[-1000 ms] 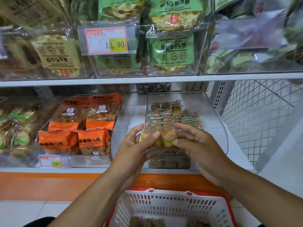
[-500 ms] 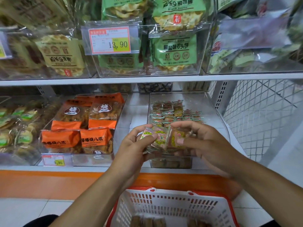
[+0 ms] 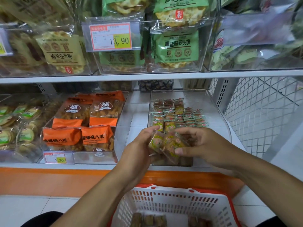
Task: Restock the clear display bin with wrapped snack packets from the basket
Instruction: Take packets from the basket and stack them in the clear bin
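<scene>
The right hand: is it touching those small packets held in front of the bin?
Touching. In the head view, the right hand pinches the wrapped packets, its thumb pressed on a wrapper, while the left hand grips them too.

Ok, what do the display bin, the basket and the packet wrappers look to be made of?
Display bin: clear rigid plastic, probably acrylic; shelf and packets show through its glossy walls.
Basket: moulded plastic, matt white slotted walls, red rim.
Wrapped snack packets, held in the left hand and right hand: thin transparent film with printed labels; the brown snack shows through, and the film glints.
</scene>
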A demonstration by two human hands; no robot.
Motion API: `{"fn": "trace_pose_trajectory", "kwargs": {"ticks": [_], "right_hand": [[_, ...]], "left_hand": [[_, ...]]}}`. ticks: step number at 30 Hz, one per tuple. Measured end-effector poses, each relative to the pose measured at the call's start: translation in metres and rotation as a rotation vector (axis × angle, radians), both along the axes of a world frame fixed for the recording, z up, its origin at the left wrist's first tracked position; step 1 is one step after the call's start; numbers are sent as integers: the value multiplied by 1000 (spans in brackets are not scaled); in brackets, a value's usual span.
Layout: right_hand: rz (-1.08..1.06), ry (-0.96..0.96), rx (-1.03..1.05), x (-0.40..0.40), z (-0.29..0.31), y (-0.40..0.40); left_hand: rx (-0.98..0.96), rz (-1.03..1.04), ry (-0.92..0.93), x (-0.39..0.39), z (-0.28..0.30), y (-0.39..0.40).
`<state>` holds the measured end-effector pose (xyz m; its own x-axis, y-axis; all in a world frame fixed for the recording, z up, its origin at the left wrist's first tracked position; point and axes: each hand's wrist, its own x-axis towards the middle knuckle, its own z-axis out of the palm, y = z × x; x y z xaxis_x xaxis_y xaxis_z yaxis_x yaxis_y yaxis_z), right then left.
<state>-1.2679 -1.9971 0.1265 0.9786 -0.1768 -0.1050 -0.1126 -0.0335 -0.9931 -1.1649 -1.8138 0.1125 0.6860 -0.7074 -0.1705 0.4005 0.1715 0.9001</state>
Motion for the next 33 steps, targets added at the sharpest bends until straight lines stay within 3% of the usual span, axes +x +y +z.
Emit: {"fn": "trace_pose_trajectory", "kwargs": {"ticks": [3,8,11,15,21,26,29,33], "right_hand": [[-30,-10,27,-2,3,-1],[-93,33,387,1,0,4],[-104,69,474,2,-2,8],[-65,102,346,1,-2,9],[-187,9,10,-3,3,-3],[-47,-71,-144,-7,6,0],[14,-24,-169,-8,1,4],[73,33,-241,-8,1,4]], "left_hand": [[-100,-16,83,1,6,1],[-188,-27,116,1,8,0],[-194,44,78,1,5,-1],[-181,101,12,2,4,-1],[-52,158,-87,7,3,0],[103,92,-201,0,-2,-2],[114,82,-157,-4,-2,-6],[-18,82,60,-2,3,-8]]}}
